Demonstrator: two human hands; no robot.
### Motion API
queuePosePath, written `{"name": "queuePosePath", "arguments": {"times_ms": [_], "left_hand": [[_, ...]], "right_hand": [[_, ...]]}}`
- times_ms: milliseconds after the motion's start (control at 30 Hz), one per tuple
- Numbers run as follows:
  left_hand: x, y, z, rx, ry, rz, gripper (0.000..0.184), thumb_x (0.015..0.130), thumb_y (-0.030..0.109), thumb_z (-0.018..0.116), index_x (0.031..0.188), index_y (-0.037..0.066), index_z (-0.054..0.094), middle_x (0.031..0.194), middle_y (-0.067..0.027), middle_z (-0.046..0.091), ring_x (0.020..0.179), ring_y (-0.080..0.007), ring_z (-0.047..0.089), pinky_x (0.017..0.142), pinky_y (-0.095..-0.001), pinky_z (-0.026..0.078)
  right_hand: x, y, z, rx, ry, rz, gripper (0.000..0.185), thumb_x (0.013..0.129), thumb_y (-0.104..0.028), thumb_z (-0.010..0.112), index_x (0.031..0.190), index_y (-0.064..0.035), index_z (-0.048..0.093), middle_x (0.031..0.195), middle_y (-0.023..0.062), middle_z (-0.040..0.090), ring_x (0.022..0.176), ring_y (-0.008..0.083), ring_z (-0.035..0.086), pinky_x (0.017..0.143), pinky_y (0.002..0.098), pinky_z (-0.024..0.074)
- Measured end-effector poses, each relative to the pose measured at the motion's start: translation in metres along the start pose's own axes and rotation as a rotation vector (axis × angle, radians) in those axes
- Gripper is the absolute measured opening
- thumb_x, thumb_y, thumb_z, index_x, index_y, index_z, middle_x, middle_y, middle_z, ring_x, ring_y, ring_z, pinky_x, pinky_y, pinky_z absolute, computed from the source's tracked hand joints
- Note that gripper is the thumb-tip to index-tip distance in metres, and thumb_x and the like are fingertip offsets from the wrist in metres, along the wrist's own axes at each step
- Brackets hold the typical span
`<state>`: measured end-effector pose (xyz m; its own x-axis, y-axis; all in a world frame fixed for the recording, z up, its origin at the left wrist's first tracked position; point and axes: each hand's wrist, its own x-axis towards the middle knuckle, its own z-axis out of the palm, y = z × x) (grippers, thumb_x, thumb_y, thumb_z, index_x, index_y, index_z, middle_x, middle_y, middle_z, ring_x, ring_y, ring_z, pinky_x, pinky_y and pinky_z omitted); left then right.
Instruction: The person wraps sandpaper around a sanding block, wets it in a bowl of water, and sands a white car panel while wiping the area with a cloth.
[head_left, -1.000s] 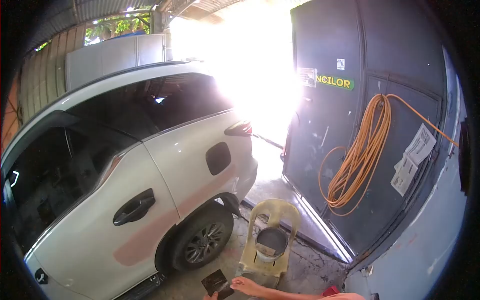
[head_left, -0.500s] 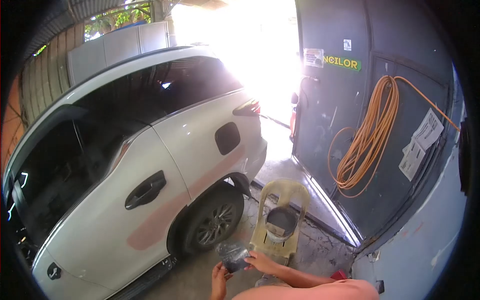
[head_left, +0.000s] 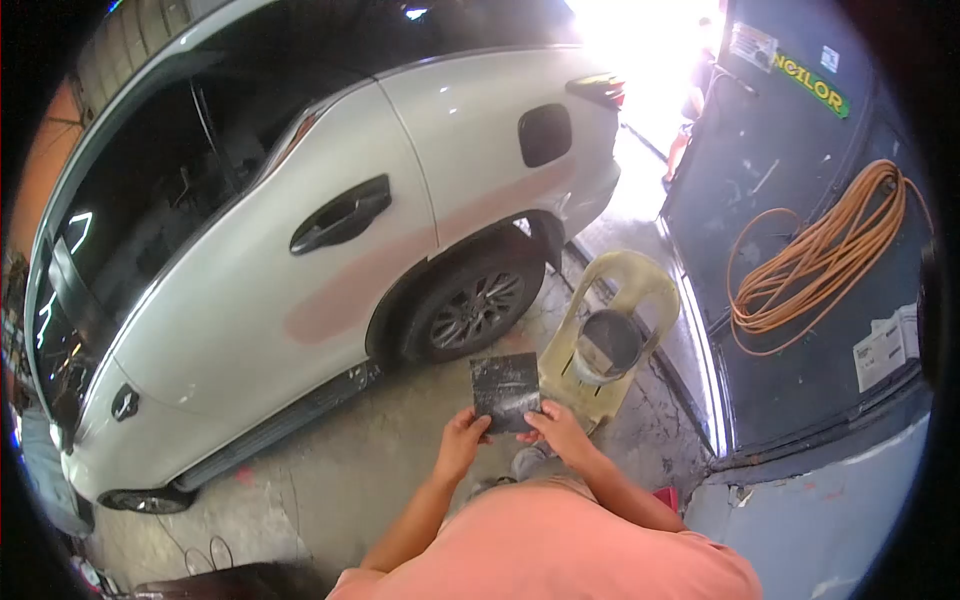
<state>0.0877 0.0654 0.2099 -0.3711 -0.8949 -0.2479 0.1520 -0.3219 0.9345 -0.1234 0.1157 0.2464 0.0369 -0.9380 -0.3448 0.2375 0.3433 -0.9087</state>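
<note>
A dark, scuffed square sheet [head_left: 505, 388] is held up in front of my chest. My left hand [head_left: 468, 434] pinches its lower left corner, and my right hand [head_left: 557, 428] grips its lower right edge. Just beyond the sheet, on the right, a pale yellow plastic chair [head_left: 655, 285] bears a bucket [head_left: 598, 362] with a dark inside and a flat piece across it. To the left is a white car [head_left: 270, 270] with a pinkish patch [head_left: 350, 295] across its rear door and the panel over the wheel.
A rear wheel [head_left: 475, 312] stands close ahead of my hands. Looped orange hose [head_left: 820, 265] hangs on the dark metal gate [head_left: 765, 200] at the right. Part of a person [head_left: 680, 150] shows at the bright opening. Cracked concrete floor [head_left: 340, 460] lies below.
The view has tipped down and turned left. The sheet has been raised and spread flat between both hands. My right hand, beside the sheet at first, now grips it.
</note>
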Motion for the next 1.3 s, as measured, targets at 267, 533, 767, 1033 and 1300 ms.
{"name": "queuePosePath", "arguments": {"times_ms": [267,533,767,1033,1300], "left_hand": [[0.004,-0.003,-0.006,0.386,0.253,0.451,0.019,0.091,-0.002,0.063,0.107,0.004,0.07,0.105,-0.0062,0.071,0.097,-0.0213,0.065,0.084,-0.033,0.053],[-0.002,0.028,-0.001,0.882,0.341,0.89,0.041,0.075,-0.014,0.066,0.105,0.013,0.074,0.131,-0.0106,0.062,0.124,-0.0352,0.055,0.102,-0.0441,0.045],[0.001,0.01,-0.006,0.956,0.351,0.824,0.053,0.071,-0.016,0.065,0.113,0.016,0.072,0.148,-0.0116,0.048,0.134,-0.0366,0.044,0.109,-0.0487,0.037],[0.001,0.003,0.016,1.178,0.159,0.802,0.079,0.064,-0.01,0.072,0.137,0.02,0.058,0.161,-0.0111,0.032,0.147,-0.0419,0.026,0.118,-0.0591,0.024],[0.045,-0.007,0.041,1.058,0.008,0.479,0.047,0.089,0.0,0.062,0.134,0.014,0.062,0.116,-0.0183,0.069,0.112,-0.0391,0.064,0.097,-0.0503,0.048]], "right_hand": [[0.001,0.024,-0.016,0.12,0.05,0.073,0.043,0.107,-0.039,0.045,0.121,-0.0003,0.054,0.112,0.0162,0.068,0.093,0.0213,0.069,0.078,0.0343,0.0534],[0.0,0.004,-0.016,0.639,-0.113,0.062,0.039,0.104,-0.037,0.049,0.125,-0.0045,0.052,0.113,0.0133,0.068,0.094,0.03,0.07,0.082,0.0474,0.0538],[0.004,0.014,-0.024,0.492,-0.04,0.021,0.024,0.102,-0.021,0.056,0.121,-0.0056,0.057,0.113,0.0088,0.068,0.091,0.0249,0.07,0.081,0.0458,0.055],[0.0,0.003,-0.028,0.44,0.064,0.056,0.029,0.103,-0.025,0.054,0.121,-0.0022,0.056,0.107,0.0094,0.066,0.091,0.0233,0.067,0.083,0.0423,0.0557],[0.06,0.058,-0.108,0.156,0.164,0.081,0.04,0.102,-0.031,0.057,0.125,0.0018,0.055,0.112,0.0145,0.065,0.097,0.0266,0.067,0.088,0.0408,0.0537]]}}
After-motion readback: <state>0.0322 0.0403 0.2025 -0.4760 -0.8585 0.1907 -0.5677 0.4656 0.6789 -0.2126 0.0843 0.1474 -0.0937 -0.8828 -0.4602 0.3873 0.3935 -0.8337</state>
